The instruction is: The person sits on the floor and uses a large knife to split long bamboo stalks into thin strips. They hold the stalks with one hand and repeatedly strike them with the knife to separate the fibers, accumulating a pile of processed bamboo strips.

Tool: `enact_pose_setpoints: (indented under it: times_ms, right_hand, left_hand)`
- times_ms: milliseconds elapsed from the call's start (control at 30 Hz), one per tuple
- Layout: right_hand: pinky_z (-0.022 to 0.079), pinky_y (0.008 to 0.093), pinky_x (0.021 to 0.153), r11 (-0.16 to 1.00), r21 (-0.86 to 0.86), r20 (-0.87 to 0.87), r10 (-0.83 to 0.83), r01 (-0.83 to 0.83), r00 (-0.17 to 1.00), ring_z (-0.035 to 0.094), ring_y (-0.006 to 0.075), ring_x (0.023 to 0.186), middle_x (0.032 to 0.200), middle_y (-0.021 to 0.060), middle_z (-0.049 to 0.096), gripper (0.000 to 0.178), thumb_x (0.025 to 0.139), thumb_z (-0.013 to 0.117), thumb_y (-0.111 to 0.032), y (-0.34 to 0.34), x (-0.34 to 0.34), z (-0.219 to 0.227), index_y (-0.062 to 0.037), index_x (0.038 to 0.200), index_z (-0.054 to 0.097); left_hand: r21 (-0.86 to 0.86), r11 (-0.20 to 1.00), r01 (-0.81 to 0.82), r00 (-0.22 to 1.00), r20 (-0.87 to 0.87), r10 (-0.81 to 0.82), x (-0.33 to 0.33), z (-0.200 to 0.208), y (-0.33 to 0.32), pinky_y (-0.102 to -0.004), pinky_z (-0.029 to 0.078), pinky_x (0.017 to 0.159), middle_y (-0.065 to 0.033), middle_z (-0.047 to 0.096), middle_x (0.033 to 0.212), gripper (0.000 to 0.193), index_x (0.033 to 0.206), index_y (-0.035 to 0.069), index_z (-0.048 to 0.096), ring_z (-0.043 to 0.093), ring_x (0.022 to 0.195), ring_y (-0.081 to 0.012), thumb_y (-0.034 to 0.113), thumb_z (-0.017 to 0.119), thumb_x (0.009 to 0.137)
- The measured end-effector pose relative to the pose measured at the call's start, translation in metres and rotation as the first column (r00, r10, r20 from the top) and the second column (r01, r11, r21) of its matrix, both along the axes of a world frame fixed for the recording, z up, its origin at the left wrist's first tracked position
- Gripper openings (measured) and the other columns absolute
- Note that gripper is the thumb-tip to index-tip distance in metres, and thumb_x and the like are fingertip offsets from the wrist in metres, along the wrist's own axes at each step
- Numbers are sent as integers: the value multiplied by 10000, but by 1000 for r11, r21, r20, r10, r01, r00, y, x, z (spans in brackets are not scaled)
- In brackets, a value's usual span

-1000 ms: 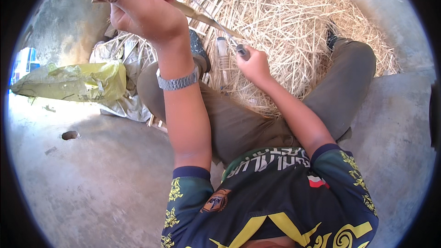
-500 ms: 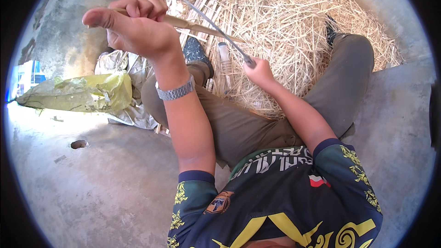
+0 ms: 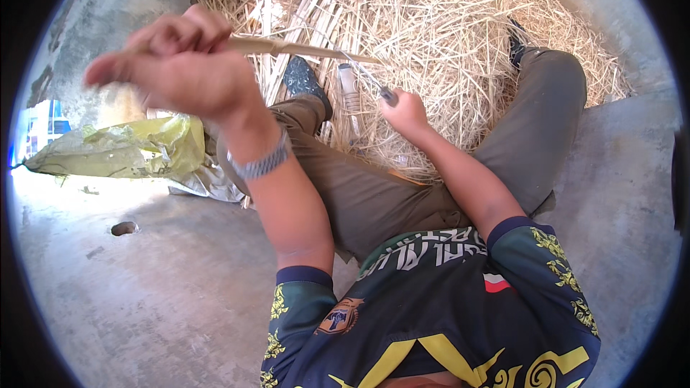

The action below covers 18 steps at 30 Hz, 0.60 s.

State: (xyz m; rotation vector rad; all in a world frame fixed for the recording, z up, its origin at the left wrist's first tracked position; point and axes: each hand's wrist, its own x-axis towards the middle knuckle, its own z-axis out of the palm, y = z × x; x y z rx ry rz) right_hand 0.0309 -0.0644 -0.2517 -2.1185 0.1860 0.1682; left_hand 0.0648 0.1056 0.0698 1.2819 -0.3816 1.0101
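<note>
My left hand (image 3: 183, 65), raised at the upper left and smeared by motion, is closed around a flat tan strip, apparently bamboo (image 3: 295, 49). The strip stretches to the right and narrows at its far end. In front of my body, my right hand (image 3: 408, 115) grips the handle of a thin-bladed knife (image 3: 374, 82). Its blade slants up and left, meeting or crossing the strip near the strip's right part; I cannot tell whether they touch. My left fist hides the strip's near end.
A big heap of pale shavings (image 3: 445, 36) lies between my legs. Long split strips (image 3: 316, 0) lie beyond my shoe (image 3: 305, 82), close to a clear bottle (image 3: 348, 86). A yellowish sack (image 3: 144, 147) rests at the left; a hole (image 3: 124, 228) opens in the concrete floor.
My left hand has moved left and slightly down, drawing the strip leftward. The knife blade has changed angle, while my right hand stays almost in place.
</note>
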Motion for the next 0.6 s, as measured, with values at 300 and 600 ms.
enact_pose_setpoints:
  times_ms: [300, 600]
  right_hand:
    - [538, 398, 655, 995, -76, -65, -63, 58, 996, 687, 252, 663, 742, 142, 700, 259, 923, 625, -299, 2, 3, -2, -59, 929, 722]
    - [573, 398, 791, 959, -210, -151, -224, 190, 963, 749, 307, 852, 918, 195, 753, 250, 879, 665, -287, -28, 8, -20, -88, 989, 769]
  left_hand:
    - [-61, 995, 81, 991, 109, -74, -63, 42, 21, -285, 95, 467, 42, 212, 514, 746, 583, 185, 335, 141, 462, -105, 866, 338, 888]
    - [-136, 854, 502, 843, 300, -447, -200, 64, 116, -260, 172, 395, 68, 280, 509, 655, 587, 195, 420, 211, 415, -78, 757, 526, 905]
